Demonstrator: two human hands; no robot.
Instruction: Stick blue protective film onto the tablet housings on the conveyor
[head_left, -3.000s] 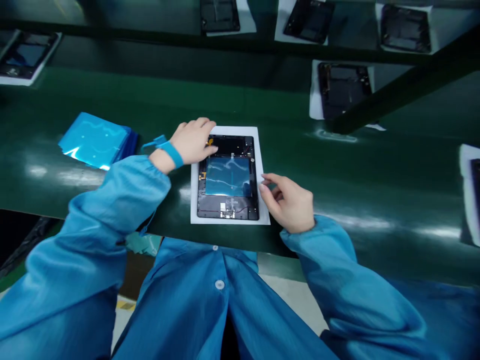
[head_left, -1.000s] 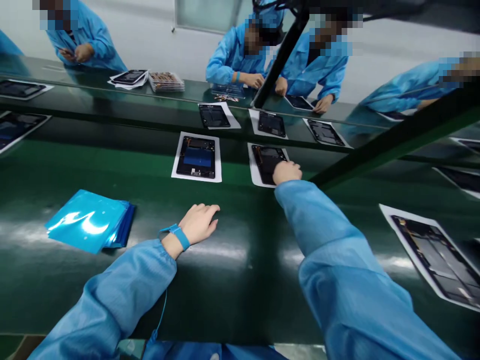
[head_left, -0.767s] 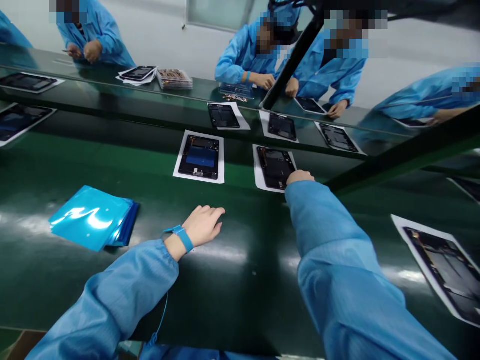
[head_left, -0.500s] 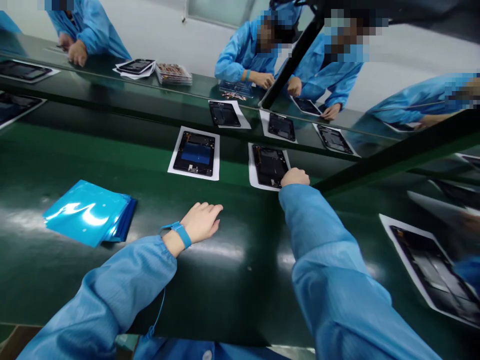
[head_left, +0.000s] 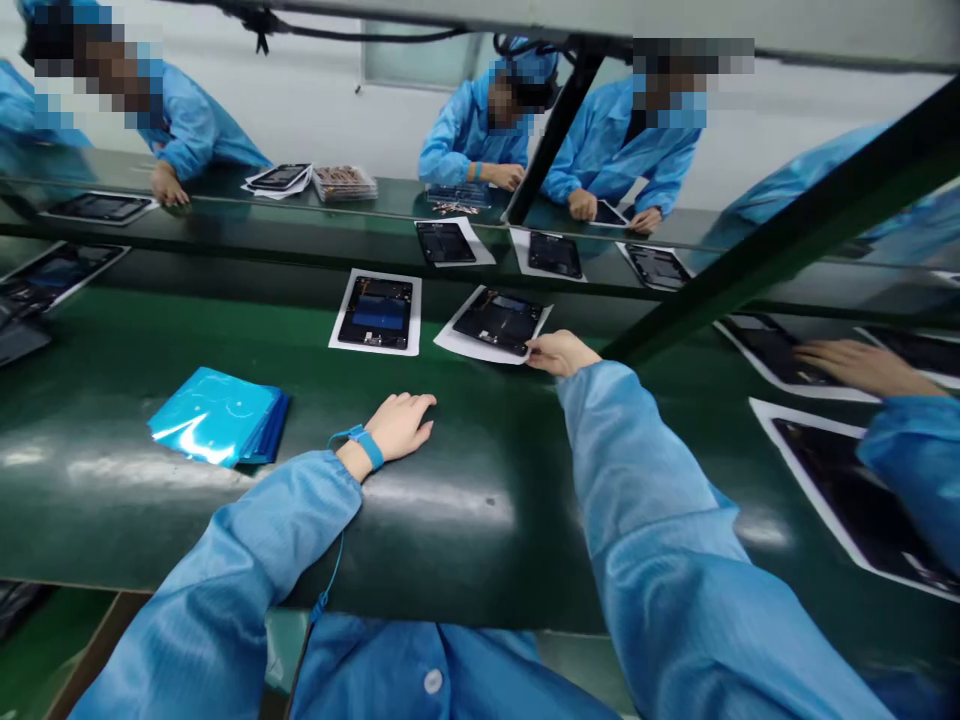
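My right hand (head_left: 561,353) pinches the near right corner of a black tablet housing (head_left: 501,318) together with the white sheet (head_left: 474,343) under it. The sheet lies turned at an angle and its near edge looks slightly bowed. My left hand (head_left: 400,424), with a blue strap (head_left: 367,447) round the wrist, rests on the green bench, fingers stretched out and holding nothing. Beyond it lies a second tablet housing (head_left: 379,312) with a blue panel, flat on its own white sheet. To its left sits a stack of shiny blue film sheets (head_left: 217,413).
A dark slanted post (head_left: 750,240) crosses the right side. More housings on paper lie along the raised back shelf (head_left: 300,235). At the right, a co-worker's hand (head_left: 862,366) is over another housing (head_left: 862,490). Several people in blue sit across the bench.
The right-hand tablet housing and its sheet have turned and shifted left, with my right hand at their corner. My left hand stays on the bench. The camera view has shifted.
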